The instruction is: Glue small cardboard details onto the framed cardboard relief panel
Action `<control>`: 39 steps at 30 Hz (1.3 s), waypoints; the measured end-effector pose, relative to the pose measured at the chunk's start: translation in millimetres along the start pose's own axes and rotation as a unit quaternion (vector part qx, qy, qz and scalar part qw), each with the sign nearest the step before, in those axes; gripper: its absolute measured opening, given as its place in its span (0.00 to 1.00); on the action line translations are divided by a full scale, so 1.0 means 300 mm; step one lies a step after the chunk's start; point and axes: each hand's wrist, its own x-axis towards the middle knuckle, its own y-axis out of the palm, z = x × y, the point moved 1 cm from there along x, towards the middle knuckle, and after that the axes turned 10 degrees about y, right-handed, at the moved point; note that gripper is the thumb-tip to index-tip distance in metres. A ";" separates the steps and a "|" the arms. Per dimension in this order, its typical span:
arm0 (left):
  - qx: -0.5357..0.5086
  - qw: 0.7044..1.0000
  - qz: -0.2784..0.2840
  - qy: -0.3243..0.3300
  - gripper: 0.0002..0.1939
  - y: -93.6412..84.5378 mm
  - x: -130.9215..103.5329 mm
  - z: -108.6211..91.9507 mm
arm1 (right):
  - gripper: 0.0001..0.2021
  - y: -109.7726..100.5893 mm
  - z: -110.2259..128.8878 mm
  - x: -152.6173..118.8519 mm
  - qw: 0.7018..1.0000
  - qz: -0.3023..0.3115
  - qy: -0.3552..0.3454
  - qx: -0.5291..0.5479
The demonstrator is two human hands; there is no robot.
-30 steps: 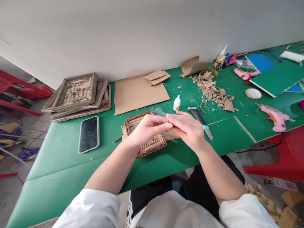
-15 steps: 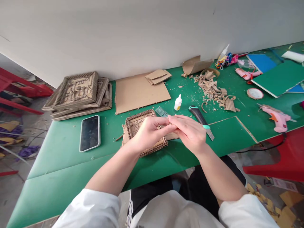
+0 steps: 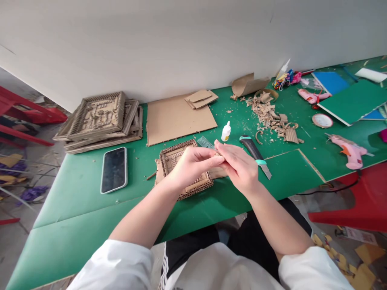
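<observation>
My left hand (image 3: 193, 164) is closed in a pinch, its thumb and fingers on a small piece of cardboard (image 3: 218, 154) that is mostly hidden. My right hand (image 3: 241, 164) presses its fingers together against the same piece from the other side. Beneath the hands lies a small square cardboard frame (image 3: 196, 188) with corrugated walls and raised strips inside. A flat cardboard scrap (image 3: 159, 171) pokes out from under it. Just beyond my fingers are a clear ruler (image 3: 204, 142) and a white glue bottle (image 3: 225, 131). A box cutter (image 3: 255, 155) with its blade out rests beside my right hand.
At left, a phone (image 3: 114, 170) lies before stacked cardboard frames (image 3: 96, 114). A cardboard sheet (image 3: 178, 119) is at the back. Torn scraps (image 3: 269, 110) cover the back right. A pink glue gun (image 3: 347, 150) and a tape roll (image 3: 322, 120) lie at right.
My right hand has tilted slightly, its fingertips lifting a little, so a bit more of the cardboard piece shows between the hands. The things on the table have stayed in place.
</observation>
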 end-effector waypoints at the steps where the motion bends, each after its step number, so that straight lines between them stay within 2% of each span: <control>1: -0.006 1.000 -0.002 0.000 0.10 0.004 0.000 0.001 | 0.28 0.004 -0.001 -0.002 1.000 -0.002 0.000 0.002; 8: 0.008 1.000 -0.002 0.009 0.10 0.016 -0.007 -0.003 | 0.26 0.025 -0.007 -0.022 1.000 -0.007 0.001 0.023; 14: 0.023 0.999 0.008 0.026 0.11 0.012 -0.013 -0.017 | 0.25 0.015 0.001 -0.018 1.000 -0.007 -0.004 0.029; 17: 0.001 0.999 0.047 0.006 0.11 0.000 -0.008 -0.022 | 0.23 0.000 0.007 -0.015 0.999 0.025 -0.001 0.038; 20: 0.021 0.992 0.125 -0.021 0.11 -0.018 -0.001 -0.026 | 0.25 -0.008 0.016 -0.016 0.998 0.061 -0.014 0.023; 23: 0.041 0.986 0.161 -0.028 0.11 -0.033 0.005 -0.031 | 0.23 -0.009 0.026 -0.020 0.999 0.044 -0.017 0.006; 29: 0.000 0.991 0.129 -0.024 0.17 -0.035 0.011 -0.027 | 0.15 -0.014 0.031 -0.007 0.998 -0.005 0.059 0.010; 32: -0.054 0.994 0.088 -0.037 0.14 -0.021 0.011 -0.004 | 0.12 -0.015 0.026 -0.002 0.996 -0.023 0.082 -0.015; 36: -0.175 0.981 0.035 -0.071 0.21 0.012 0.009 0.031 | 0.09 -0.010 0.006 -0.006 0.995 -0.032 0.079 -0.050; 39: -0.188 0.980 0.008 -0.071 0.19 0.022 0.010 0.034 | 0.13 -0.016 -0.012 -0.006 0.996 -0.009 0.061 -0.061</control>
